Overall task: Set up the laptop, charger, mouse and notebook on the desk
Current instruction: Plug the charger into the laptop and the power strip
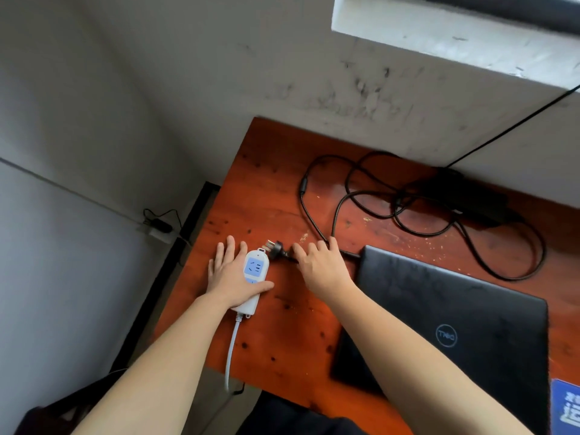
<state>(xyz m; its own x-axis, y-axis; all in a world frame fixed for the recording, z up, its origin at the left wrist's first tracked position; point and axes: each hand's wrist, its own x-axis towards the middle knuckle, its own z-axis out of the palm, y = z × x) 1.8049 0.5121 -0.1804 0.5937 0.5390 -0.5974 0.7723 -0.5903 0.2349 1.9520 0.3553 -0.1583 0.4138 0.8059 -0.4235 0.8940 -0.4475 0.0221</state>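
The charger plug (277,248) is lying on the worktop (282,324), prongs nearing a white power strip (253,277). The right hand (323,268) is gripping its cable end; the left hand (230,274) is pressing the strip flat, thumb across it. Misaligned prongs could be pushing the strip away.

Closed black laptop (452,312) lies on the red-brown desk (276,196). Left of the laptop, left hand (230,274) pins a white power strip (252,279); right hand (323,268) grips the charger plug (277,248), prongs at the strip's far end. Charger brick (467,196) and coiled cable (345,196) sit beyond the laptop.
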